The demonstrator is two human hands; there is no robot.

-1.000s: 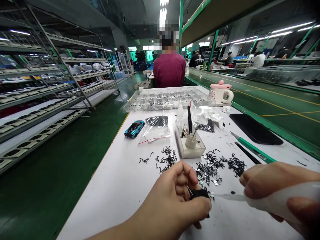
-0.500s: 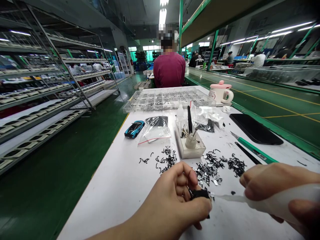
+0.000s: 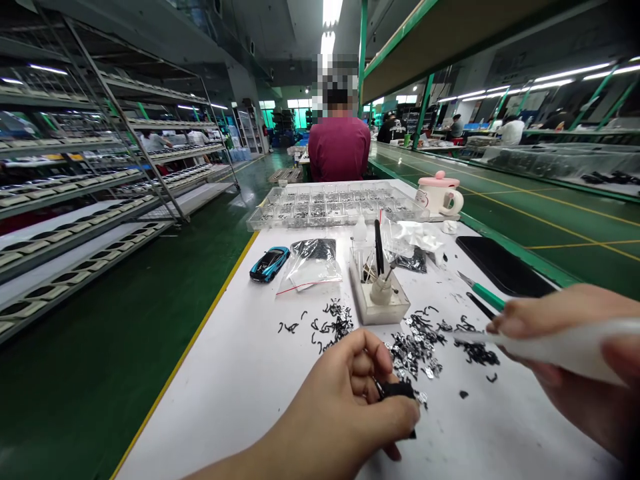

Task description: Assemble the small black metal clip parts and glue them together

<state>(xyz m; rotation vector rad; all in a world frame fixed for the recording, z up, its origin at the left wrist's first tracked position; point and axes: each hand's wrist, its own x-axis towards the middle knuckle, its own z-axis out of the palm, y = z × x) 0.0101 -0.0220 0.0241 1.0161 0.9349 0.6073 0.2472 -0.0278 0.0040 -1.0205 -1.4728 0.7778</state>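
Pinching a small black part [image 3: 397, 390] between thumb and fingers, the left hand [image 3: 357, 397] was at the near side of the white worktop [image 3: 220, 393]; the right hand [image 3: 575, 397] was wrapped around a white squeeze bottle [image 3: 565, 347], its thin nozzle pointing left, apart from the black part; what the bottle held could not be made out.

Beyond the left hand stood a whitish holder box [image 3: 385, 315]; in it were a small cream bottle [image 3: 381, 291] with a thin rod sticking out, some slim sticks and an upright black-handled tool [image 3: 379, 247]; loose heaps of tiny black and silvery pieces [image 3: 415, 350] lay around its near side.

To its left, a clear zip bag [image 3: 317, 263] with a red seal line contained a dark mass and something white; a blue toy car [image 3: 270, 264] sat just beside it; farther back, a clear compartment tray [image 3: 257, 219] carried small dark and silvery bits in its cells; a pale mug [image 3: 429, 195] stood by the tray's right end, its pink lid [image 3: 439, 181] on.
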